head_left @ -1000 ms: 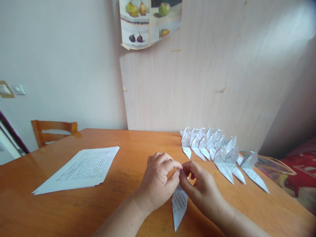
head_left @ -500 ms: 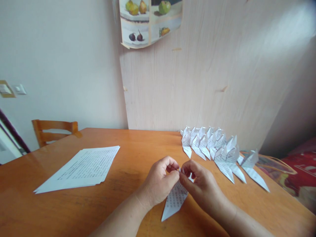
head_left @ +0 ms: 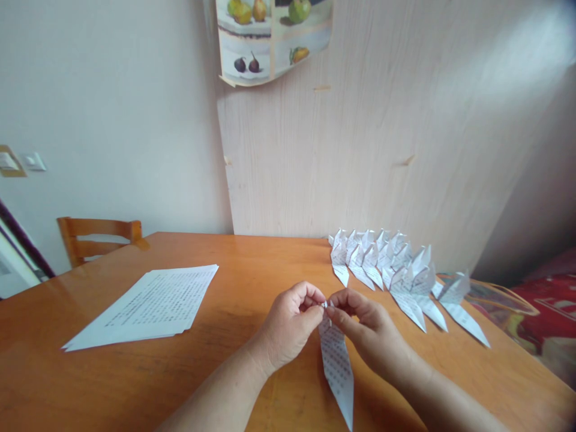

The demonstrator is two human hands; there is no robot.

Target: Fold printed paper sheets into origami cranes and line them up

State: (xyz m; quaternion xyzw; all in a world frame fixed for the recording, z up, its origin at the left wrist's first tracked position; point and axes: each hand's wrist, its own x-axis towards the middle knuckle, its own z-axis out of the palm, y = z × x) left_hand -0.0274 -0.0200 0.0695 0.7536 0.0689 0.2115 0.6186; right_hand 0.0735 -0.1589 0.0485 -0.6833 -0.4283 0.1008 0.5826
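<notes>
The paper (head_left: 337, 369) is a narrow folded piece with print on it, and it is in the two hands, above the near part of the table (head_left: 180, 384). Its pointed end goes toward the person; whether this end touches the table, I cannot tell. At its upper end, the left hand (head_left: 288, 327) has a closed grip, with thumb and finger pinching the tip from the left side. The right hand (head_left: 369, 330) pinches the same end from the right side, so its grip is also closed on the paper. The fingertips of both hands are very near to each other, and small white points show between them.

To the right of the paper and farther away stand many folded pieces (head_left: 402, 282), close together in rows, with their points up. To the left of the paper, well apart, lie the printed sheets (head_left: 153, 306) in a flat pile. Farther to the left of the paper is a wooden chair (head_left: 99, 228). Beyond the paper, behind the table, rises a pale board (head_left: 360, 150), with a fruit poster (head_left: 256, 45) high on it.
</notes>
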